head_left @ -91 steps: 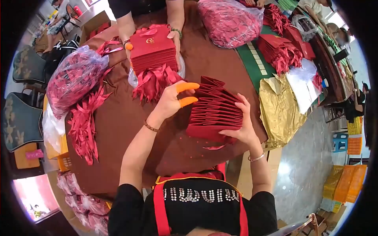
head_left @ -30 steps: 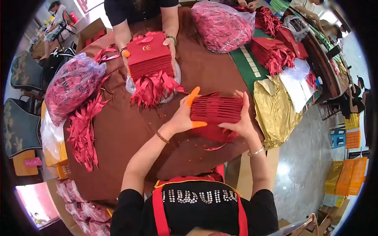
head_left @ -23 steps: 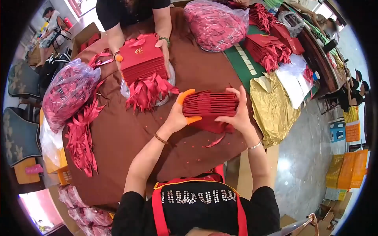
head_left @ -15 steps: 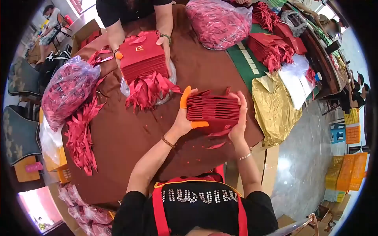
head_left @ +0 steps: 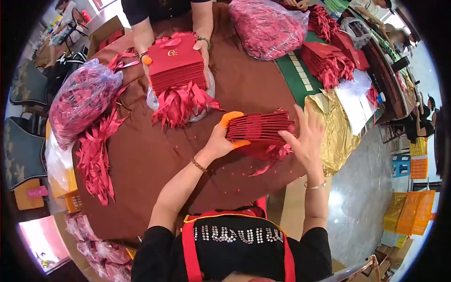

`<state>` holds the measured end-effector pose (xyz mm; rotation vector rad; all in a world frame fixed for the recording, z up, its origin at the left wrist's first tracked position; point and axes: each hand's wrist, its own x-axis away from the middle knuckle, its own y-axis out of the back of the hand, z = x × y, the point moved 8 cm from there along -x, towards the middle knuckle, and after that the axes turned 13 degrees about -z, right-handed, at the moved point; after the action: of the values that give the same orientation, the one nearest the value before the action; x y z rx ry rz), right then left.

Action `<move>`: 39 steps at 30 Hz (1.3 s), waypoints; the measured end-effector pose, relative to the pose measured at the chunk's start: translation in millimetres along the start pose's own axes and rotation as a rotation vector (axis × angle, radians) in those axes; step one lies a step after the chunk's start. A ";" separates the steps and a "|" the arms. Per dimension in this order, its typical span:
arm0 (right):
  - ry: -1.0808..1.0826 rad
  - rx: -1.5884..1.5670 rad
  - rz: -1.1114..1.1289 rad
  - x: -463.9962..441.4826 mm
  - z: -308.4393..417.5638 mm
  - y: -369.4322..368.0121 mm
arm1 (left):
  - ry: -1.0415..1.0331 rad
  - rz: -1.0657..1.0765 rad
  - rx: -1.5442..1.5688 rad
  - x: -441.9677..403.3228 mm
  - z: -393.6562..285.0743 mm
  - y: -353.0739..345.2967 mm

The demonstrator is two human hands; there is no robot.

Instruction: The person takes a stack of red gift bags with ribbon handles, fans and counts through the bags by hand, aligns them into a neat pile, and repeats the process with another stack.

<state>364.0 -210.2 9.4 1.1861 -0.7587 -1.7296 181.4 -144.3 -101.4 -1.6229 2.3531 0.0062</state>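
A stack of folded red bags (head_left: 258, 127) stands edge-up over the brown tablecloth, its red ribbons hanging at the lower right. My left hand (head_left: 224, 136), with orange covers on thumb and finger, grips the stack's left end. At the right end my right hand (head_left: 307, 136) is spread open, its thumb close to the stack's edge; whether it touches is hard to tell. Across the table a co-worker's hands hold another red bag stack (head_left: 176, 63) with a gold mark on top and ribbons spilling from its front.
Plastic bags of red ribboned pieces lie at left (head_left: 84, 101) and top (head_left: 268, 29). A red bag pile (head_left: 326, 58) sits on a green strip at right, near gold wrapping (head_left: 336, 141) and white plastic. Co-workers sit beyond. Orange crates (head_left: 413, 211) stand on the floor.
The loosely fanned stack has become more compact and level between my hands. Since the last earlier frame, my right hand has come off its right side and opened; my left keeps its grip.
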 end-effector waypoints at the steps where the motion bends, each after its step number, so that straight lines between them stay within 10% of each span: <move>1: 0.135 0.077 -0.027 -2.5 15.6 12.9 | 0.050 0.036 0.057 0.4 3.4 -2.4; 3: 0.264 0.150 -0.055 -1.4 25.7 15.2 | 0.043 0.054 0.052 0.5 -3.9 -4.0; 6: 0.104 -0.613 0.134 1.4 20.0 -7.2 | 0.058 0.099 0.093 1.9 -12.0 -6.4; 11: -0.001 -0.461 -0.084 13.5 12.0 -6.0 | 0.060 0.144 0.131 2.6 -8.2 -7.4; 13: 0.261 -0.126 0.070 24.3 29.5 -16.3 | 0.070 0.108 0.181 2.3 -4.9 -7.1; 27: 0.118 -0.352 0.115 20.1 37.1 -3.2 | -0.036 0.131 0.152 2.1 -17.7 -9.2; 39: 0.455 0.023 -0.047 -24.7 71.7 -1.6 | -0.083 0.127 -0.020 -1.9 -25.5 -7.4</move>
<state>300.4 -186.9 43.5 1.5507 -0.4768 -1.4112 183.0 -149.5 -75.3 -1.4498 2.3952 0.1218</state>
